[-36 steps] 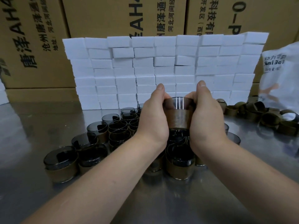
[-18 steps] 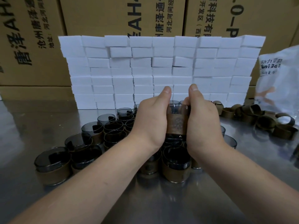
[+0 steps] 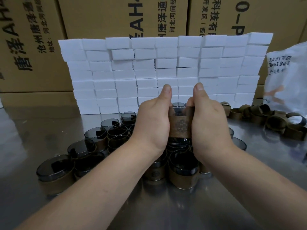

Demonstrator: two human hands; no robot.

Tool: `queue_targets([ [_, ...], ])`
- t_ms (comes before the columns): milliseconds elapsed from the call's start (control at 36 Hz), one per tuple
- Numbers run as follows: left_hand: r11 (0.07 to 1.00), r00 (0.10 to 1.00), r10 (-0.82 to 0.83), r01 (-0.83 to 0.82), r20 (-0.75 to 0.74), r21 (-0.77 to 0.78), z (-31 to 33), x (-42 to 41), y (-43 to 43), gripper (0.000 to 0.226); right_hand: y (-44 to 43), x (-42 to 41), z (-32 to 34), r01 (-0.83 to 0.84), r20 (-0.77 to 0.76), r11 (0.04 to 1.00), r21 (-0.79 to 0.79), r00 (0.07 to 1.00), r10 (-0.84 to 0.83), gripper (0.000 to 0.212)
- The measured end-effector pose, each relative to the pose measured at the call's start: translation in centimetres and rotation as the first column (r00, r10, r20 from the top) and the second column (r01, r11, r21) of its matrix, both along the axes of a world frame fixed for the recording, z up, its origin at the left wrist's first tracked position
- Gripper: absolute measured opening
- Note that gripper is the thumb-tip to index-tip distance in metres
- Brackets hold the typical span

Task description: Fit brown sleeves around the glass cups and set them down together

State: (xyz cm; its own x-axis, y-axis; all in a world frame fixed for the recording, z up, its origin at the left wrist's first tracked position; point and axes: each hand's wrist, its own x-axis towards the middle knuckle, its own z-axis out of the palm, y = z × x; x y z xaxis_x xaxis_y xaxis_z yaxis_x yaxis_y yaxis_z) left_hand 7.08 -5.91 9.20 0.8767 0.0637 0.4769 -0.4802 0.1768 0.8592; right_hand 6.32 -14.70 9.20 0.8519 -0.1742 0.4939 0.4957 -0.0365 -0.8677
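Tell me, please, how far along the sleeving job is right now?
Done: many sleeved cups stand clustered on the table. In hand: left hand and right hand grip one glass cup, brown sleeve around it, not yet set down. Left: loose sleeves piled at the right.

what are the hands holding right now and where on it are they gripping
One glass cup with a brown sleeve on it. The left hand grips its left side, the right hand its right side, thumbs pointing up.
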Motion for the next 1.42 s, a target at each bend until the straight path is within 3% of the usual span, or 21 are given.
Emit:
queue_targets([
  [139, 1.0, 1.0, 0.016, -0.016, 0.001, 0.005, -0.1, 0.1, 0.1, 0.044, 0.1, 0.2, -0.1, -0.052, -0.014, 0.998, 0.046, 0.998, 0.053, 0.05],
  [417, 0.999, 0.998, 0.053, -0.053, 0.021, -0.011, 0.4, -0.2, -0.2, 0.038, -0.2, 0.1, 0.2, -0.054, 0.022, 0.998, 0.042, 0.998, 0.053, 0.058],
  [639, 0.995, 0.995, 0.094, -0.094, 0.015, -0.04, -0.2, 0.1, 0.0, 0.051, 0.2, 0.2, 0.2, -0.002, 0.043, 1.0, -0.02, 0.999, 0.003, 0.061],
  [722, 0.982, 0.956, 0.113, -0.149, 0.269, 0.118, 0.2, -0.1, 0.5, 0.055, -0.1, 0.2, 0.8, -0.012, 0.075, 1.0, -0.026, 0.997, 0.014, 0.061],
  [778, 0.928, 0.864, 0.029, -0.21, 0.503, 0.308, 0.8, -0.2, 1.5, 0.048, -0.3, 0.2, 1.2, -0.018, 0.083, 1.0, -0.017, 0.996, 0.019, 0.065],
  [833, 0.861, 0.811, -0.053, -0.258, 0.582, 0.438, 0.9, 0.1, 2.2, 0.033, -0.4, 0.4, 1.0, -0.008, 0.095, 0.999, -0.035, 0.995, 0.012, 0.064],
  [917, 0.813, 0.816, 0.007, -0.341, 0.578, 0.471, 0.7, 0.4, 2.5, 0.029, -0.3, 0.6, 0.7, -0.026, 0.09, 0.99, -0.135, 0.995, 0.038, 0.063],
  [1000, 0.859, 0.843, 0.004, -0.279, 0.538, 0.43, 0.6, 0.5, 2.6, 0.033, -0.5, 0.7, 1.5, -0.058, 0.151, 0.959, -0.276, 0.983, 0.103, 0.058],
  [1083, 0.882, 0.856, -0.02, -0.229, 0.517, 0.413, 0.6, 0.4, 2.5, 0.037, -0.5, 0.8, 1.5, -0.056, 0.248, 0.949, -0.312, 0.959, 0.138, 0.054],
  [1222, 0.901, 0.908, -0.005, -0.178, 0.419, 0.396, -0.4, 0.2, 1.7, 0.048, -0.4, 1.3, 0.3, -0.126, 0.182, 0.969, -0.21, 0.969, 0.165, 0.055],
  [1417, 0.902, 0.904, -0.018, -0.169, 0.426, 0.396, -0.6, 0.0, 1.4, 0.039, -0.5, 1.4, -0.4, -0.114, 0.18, 0.976, -0.184, 0.973, 0.148, 0.05],
])
